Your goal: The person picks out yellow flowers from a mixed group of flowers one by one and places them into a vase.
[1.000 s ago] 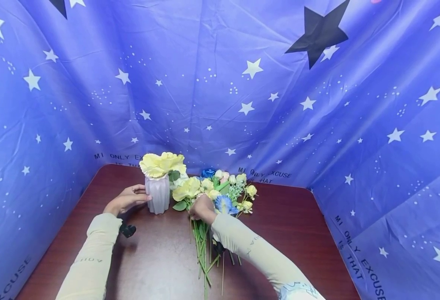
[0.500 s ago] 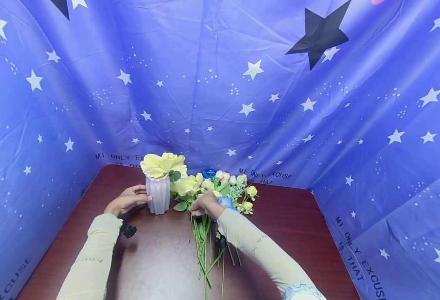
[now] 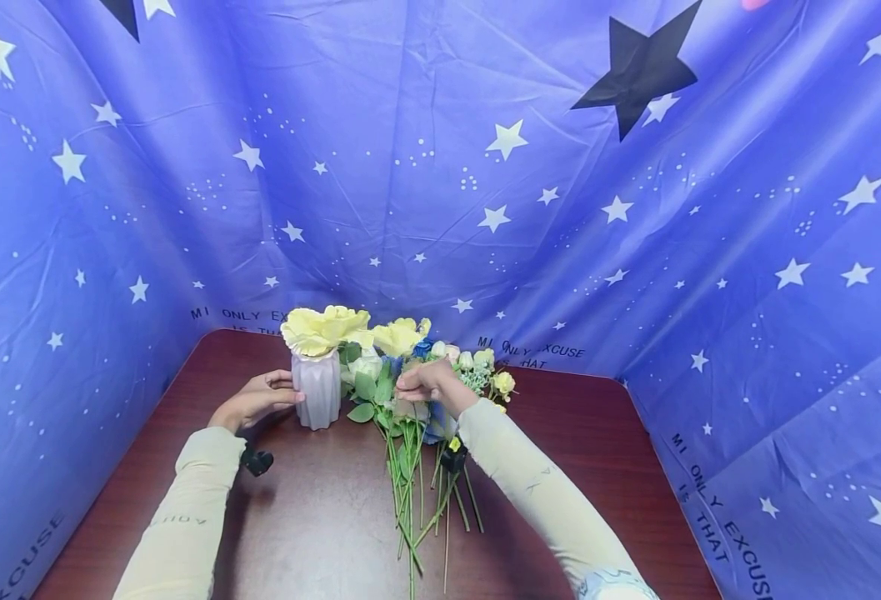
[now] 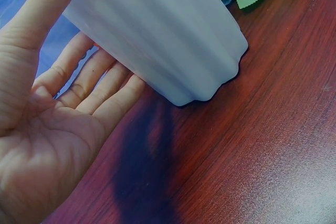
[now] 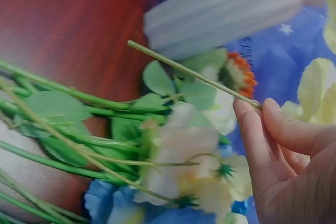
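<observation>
A pale grey-lilac vase [image 3: 317,392] with a fluted side stands upright, a large yellow flower [image 3: 324,330] showing at its mouth. My left hand [image 3: 257,401] holds the vase, the thumb over its near face and the fingers against the side in the left wrist view. Between thumb and fingertips my right hand [image 3: 432,385] pinches a thin green stem [image 5: 191,73], close to a yellow flower [image 3: 398,337] raised beside the vase. In the right wrist view the stem's cut end points toward the vase's base. Below that hand lies a pile of artificial flowers [image 3: 478,379].
Long green stems [image 3: 410,500] from the pile stretch toward the front of the dark red table [image 3: 583,483]. An orange flower [image 5: 240,74] shows near the vase in the right wrist view. A blue star-printed cloth [image 3: 425,208] encloses the back and sides.
My right hand has lifted up and slightly right from the pile, bringing a yellow flower with it. The left hand and the vase have stayed in place.
</observation>
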`<state>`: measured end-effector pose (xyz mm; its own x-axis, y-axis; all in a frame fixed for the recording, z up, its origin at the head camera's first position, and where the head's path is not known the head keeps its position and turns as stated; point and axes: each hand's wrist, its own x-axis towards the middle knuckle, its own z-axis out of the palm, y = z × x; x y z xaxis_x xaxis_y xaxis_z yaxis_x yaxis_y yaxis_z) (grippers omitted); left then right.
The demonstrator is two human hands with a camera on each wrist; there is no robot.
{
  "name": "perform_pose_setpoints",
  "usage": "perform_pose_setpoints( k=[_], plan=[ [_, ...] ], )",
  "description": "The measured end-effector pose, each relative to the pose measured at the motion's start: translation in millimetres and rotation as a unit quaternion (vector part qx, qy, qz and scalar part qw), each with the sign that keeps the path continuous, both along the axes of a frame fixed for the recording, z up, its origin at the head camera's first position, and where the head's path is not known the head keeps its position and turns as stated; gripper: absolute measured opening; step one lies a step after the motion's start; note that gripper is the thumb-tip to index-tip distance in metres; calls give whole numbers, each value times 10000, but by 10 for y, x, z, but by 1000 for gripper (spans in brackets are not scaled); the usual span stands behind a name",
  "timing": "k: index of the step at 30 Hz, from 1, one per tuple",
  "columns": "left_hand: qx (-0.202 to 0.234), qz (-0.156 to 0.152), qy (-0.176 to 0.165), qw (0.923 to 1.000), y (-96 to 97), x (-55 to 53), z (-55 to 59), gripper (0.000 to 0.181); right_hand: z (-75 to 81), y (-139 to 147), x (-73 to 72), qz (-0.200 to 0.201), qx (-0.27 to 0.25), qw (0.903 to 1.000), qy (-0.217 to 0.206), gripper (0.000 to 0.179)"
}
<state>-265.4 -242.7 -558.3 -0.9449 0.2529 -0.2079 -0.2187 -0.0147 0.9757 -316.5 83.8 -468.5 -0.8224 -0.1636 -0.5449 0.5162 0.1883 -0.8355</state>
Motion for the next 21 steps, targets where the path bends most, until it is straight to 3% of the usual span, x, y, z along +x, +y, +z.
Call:
perform_pose_setpoints(
  k=[7,12,21],
  plan=[
    [38,5,-2,10000,7,-1,17,67,94,133,-134,-51,-99,9999,70,30],
    [-41,59,-79,9999,10,0,33,69,159,214,-149,71,-93,9993,358,34],
    [-37,25,-102,9999,12,15,57,70,390,287,-142,-127,-512,9956,771,33]
  ],
)
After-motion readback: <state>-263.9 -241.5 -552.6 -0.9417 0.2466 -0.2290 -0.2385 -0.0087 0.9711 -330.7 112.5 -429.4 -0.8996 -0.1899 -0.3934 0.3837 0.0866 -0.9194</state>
